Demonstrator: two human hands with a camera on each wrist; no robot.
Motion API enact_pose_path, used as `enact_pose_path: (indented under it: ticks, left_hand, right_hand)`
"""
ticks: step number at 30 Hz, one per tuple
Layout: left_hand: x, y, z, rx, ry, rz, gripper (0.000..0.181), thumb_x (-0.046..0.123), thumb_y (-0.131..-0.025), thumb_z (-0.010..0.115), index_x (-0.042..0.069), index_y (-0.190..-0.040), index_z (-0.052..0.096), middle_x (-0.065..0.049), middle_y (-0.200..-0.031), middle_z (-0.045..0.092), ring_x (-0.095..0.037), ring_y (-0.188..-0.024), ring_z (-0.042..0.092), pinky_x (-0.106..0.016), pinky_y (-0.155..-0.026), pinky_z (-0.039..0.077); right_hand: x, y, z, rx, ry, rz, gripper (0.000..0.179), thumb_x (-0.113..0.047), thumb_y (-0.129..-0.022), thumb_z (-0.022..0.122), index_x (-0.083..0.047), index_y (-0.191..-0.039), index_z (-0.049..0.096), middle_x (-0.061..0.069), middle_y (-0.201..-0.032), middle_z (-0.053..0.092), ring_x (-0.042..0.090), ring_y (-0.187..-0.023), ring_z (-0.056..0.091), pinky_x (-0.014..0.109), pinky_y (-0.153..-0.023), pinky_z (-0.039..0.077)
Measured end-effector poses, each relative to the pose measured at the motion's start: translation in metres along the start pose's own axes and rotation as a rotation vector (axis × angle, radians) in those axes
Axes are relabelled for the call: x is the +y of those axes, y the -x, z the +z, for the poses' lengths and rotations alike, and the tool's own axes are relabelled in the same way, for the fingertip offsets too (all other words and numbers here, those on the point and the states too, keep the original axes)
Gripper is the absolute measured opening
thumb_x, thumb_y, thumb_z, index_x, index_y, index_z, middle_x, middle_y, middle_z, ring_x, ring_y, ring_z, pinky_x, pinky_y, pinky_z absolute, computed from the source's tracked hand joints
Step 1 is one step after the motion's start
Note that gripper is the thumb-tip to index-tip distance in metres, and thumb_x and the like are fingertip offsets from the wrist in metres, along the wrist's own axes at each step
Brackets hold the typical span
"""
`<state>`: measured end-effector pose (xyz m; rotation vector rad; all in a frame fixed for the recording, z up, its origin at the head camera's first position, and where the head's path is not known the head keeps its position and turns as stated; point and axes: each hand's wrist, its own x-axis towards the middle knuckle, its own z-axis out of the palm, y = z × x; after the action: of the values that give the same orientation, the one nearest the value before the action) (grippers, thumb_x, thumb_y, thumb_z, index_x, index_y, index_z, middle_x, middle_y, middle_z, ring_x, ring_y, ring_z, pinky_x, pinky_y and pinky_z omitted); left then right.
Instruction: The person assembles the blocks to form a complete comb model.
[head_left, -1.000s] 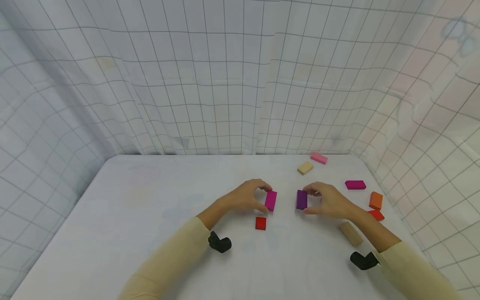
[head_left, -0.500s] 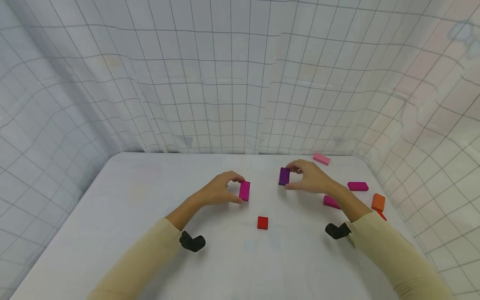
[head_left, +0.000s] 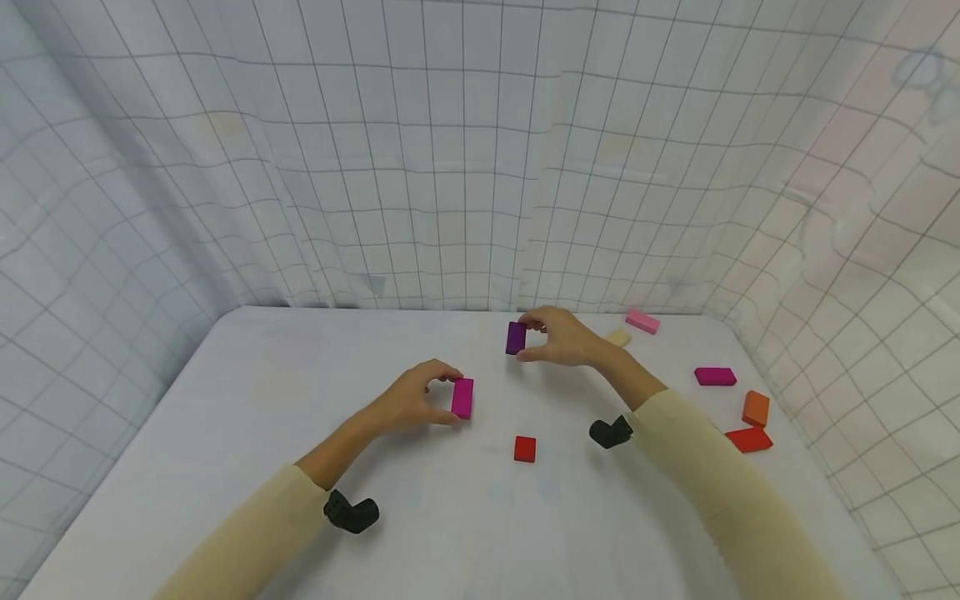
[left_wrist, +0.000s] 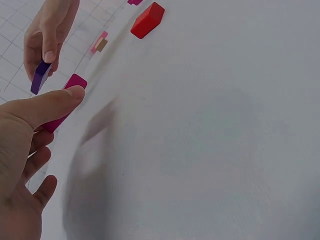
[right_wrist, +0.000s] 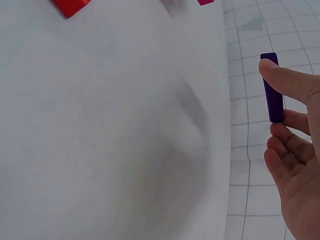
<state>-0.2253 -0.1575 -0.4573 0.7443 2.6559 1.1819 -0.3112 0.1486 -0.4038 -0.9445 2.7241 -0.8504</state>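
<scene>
My left hand [head_left: 412, 398] pinches a magenta block [head_left: 462, 398] between thumb and fingertips, left of the table's middle. In the left wrist view that magenta block [left_wrist: 57, 122] shows below the thumb, with its shadow apart on the table. Farther back, my right hand [head_left: 562, 337] grips a purple block [head_left: 516, 338] by its ends. The right wrist view shows the purple block [right_wrist: 272, 95] on edge between thumb and fingers, off the tabletop. A small red block [head_left: 525, 449] lies in front of both hands.
On the white table [head_left: 480, 533], a pink block [head_left: 642, 322], a partly hidden beige block [head_left: 618, 337], a second magenta block [head_left: 716, 377], an orange block [head_left: 756, 409] and another red block [head_left: 749, 440] lie at the right. A gridded white curtain [head_left: 480, 167] hangs behind.
Both hands have moved left with their blocks, the right hand also farther back. The left hand went back slightly, then came nearer again. My right forearm now covers blocks seen before.
</scene>
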Motion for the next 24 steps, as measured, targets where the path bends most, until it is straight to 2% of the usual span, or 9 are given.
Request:
enact_pose_path:
  ticks: [5, 8, 13, 17, 24]
  left_hand:
    - [-0.007, 0.007, 0.005, 0.005, 0.026, 0.009, 0.063, 0.023, -0.079, 0.092, 0.008, -0.133, 0.064, -0.004, -0.128, 0.063, -0.029, -0.122, 0.053, -0.055, -0.105, 0.045]
    - [-0.009, 0.006, 0.009, 0.003, 0.032, 0.003, 0.063, 0.025, -0.079, 0.092, 0.009, -0.133, 0.064, -0.003, -0.129, 0.062, -0.028, -0.123, 0.053, -0.054, -0.107, 0.044]
    - [-0.007, 0.000, 0.016, -0.012, 0.014, 0.005, 0.063, 0.024, -0.080, 0.092, 0.008, -0.134, 0.064, -0.005, -0.129, 0.061, -0.027, -0.123, 0.053, -0.052, -0.109, 0.043]
    - [-0.008, -0.006, 0.020, -0.011, -0.042, 0.009, 0.062, 0.025, -0.081, 0.090, 0.007, -0.134, 0.064, -0.004, -0.127, 0.061, -0.026, -0.122, 0.053, -0.050, -0.109, 0.043]
    - [-0.010, -0.016, 0.019, -0.002, -0.100, 0.015, 0.062, 0.024, -0.083, 0.089, 0.004, -0.135, 0.063, -0.006, -0.126, 0.062, -0.027, -0.121, 0.053, -0.049, -0.109, 0.042]
  right_hand:
    - [-0.004, -0.018, 0.016, -0.015, 0.009, -0.028, 0.063, -0.031, -0.088, 0.082, 0.005, -0.136, 0.061, 0.017, -0.125, 0.064, 0.037, -0.119, 0.058, 0.045, -0.101, 0.049]
    - [-0.002, -0.028, 0.027, -0.026, 0.024, -0.016, 0.063, -0.033, -0.088, 0.082, 0.003, -0.135, 0.062, 0.016, -0.123, 0.064, 0.033, -0.117, 0.058, 0.043, -0.100, 0.049]
    - [0.004, -0.039, 0.045, -0.042, 0.028, 0.048, 0.064, -0.034, -0.088, 0.084, 0.002, -0.136, 0.062, 0.013, -0.124, 0.063, 0.027, -0.116, 0.058, 0.040, -0.102, 0.048]
    - [0.007, -0.040, 0.054, -0.036, 0.019, 0.085, 0.064, -0.032, -0.088, 0.083, 0.002, -0.136, 0.061, 0.014, -0.125, 0.063, 0.026, -0.115, 0.056, 0.041, -0.105, 0.046]
    - [0.010, -0.047, 0.063, -0.009, 0.008, 0.099, 0.063, -0.030, -0.089, 0.081, 0.001, -0.140, 0.059, 0.015, -0.132, 0.061, 0.028, -0.124, 0.054, 0.042, -0.111, 0.041]
